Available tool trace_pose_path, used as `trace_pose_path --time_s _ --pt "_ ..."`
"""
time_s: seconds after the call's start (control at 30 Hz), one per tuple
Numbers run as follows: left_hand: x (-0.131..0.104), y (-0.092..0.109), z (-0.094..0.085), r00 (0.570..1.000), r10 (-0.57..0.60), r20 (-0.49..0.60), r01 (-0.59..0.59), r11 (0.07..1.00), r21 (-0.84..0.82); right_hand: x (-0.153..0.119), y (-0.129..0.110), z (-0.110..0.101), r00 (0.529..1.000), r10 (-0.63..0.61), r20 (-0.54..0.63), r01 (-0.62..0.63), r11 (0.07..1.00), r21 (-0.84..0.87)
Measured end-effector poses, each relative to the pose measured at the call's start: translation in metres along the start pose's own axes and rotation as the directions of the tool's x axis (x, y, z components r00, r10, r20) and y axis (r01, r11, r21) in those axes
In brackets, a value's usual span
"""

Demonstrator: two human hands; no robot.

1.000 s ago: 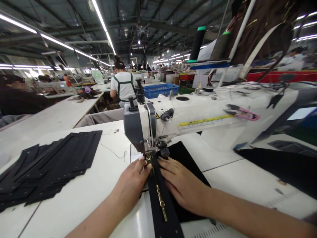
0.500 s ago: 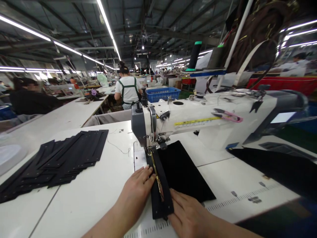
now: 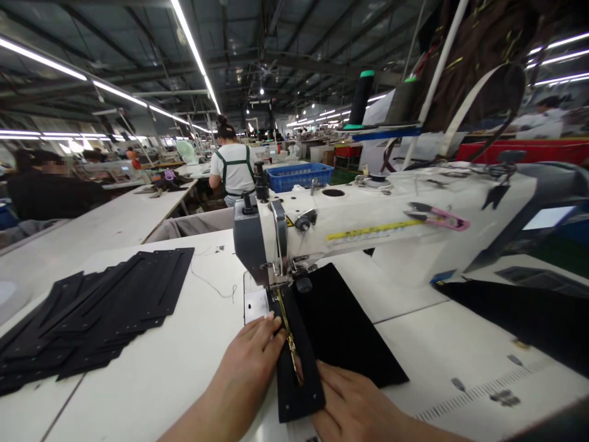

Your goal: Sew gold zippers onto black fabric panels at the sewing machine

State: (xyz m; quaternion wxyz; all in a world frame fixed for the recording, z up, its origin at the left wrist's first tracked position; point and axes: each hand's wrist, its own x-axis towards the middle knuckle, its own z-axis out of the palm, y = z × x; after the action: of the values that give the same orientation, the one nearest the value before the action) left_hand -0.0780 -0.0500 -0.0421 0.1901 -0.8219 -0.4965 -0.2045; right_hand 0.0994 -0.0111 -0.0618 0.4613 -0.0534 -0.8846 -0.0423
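Observation:
A black strip (image 3: 301,356) with a gold zipper (image 3: 289,334) along its slot lies lengthwise under the presser foot of a white sewing machine (image 3: 368,209). My left hand (image 3: 251,362) rests on the strip's left edge just below the foot, fingers together and pressing down. At the strip's lower right edge, my right hand (image 3: 354,399) grips the border, its thumb side partly hidden at the bottom. A larger black fabric panel (image 3: 345,325) lies flat to the right of the strip, partly beneath the machine arm.
Several slotted black pieces (image 3: 105,307) overlap on the table at left. Pink-handled snips (image 3: 442,217) rest on the machine arm. More black fabric (image 3: 519,313) lies at right. A blue basket (image 3: 299,177) and a person (image 3: 234,166) in a white shirt are beyond.
The view has shifted slightly, so the machine appears nearer and the left pile lower. Both hands keep their places on the strip, whose lower end sits slightly lower in view.

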Motion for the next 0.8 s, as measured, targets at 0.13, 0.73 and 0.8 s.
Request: trace_pose_path --time_s 0.13,0.73,0.8 --pt "0.005 -0.01 0.005 1.0 0.008 -0.003 -0.009 1.0 -0.02 0.002 0.009 0.004 0.998 0.026 0.063 -0.029 0.999 0.039" --pt "0.012 -0.033 0.021 0.982 -0.173 0.081 0.184 0.971 -0.153 0.016 0.039 0.008 0.969 0.047 0.243 -0.076 0.991 0.112" --pt "0.01 -0.029 0.016 0.977 -0.185 0.103 0.2 0.968 -0.155 0.019 0.04 0.006 0.952 0.134 0.277 -0.168 0.98 0.104"
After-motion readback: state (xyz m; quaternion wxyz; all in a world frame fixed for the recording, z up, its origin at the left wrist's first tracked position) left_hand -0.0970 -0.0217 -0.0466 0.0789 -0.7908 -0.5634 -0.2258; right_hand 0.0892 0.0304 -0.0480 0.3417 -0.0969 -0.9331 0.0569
